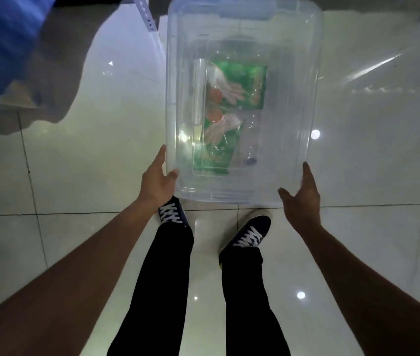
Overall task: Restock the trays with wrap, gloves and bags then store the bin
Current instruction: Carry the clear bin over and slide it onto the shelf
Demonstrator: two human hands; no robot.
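A clear plastic bin (291, 104) stands on the glossy tiled floor in front of my feet. Inside it lie green packs of gloves (239, 86) printed with hands, and beside them a clear roll of wrap (199, 91). My left hand (156, 179) is at the bin's near left corner, fingers straight, its thumb touching the rim. My right hand (302, 196) hovers open just off the near right corner, palm turned toward the bin, not clearly touching it.
A blue cloth-like shape (0, 44) fills the upper left, over a tan surface (57, 73). A perforated metal shelf post (144, 14) rises behind the bin's far left. My two dark sneakers (252, 232) stand just before the bin.
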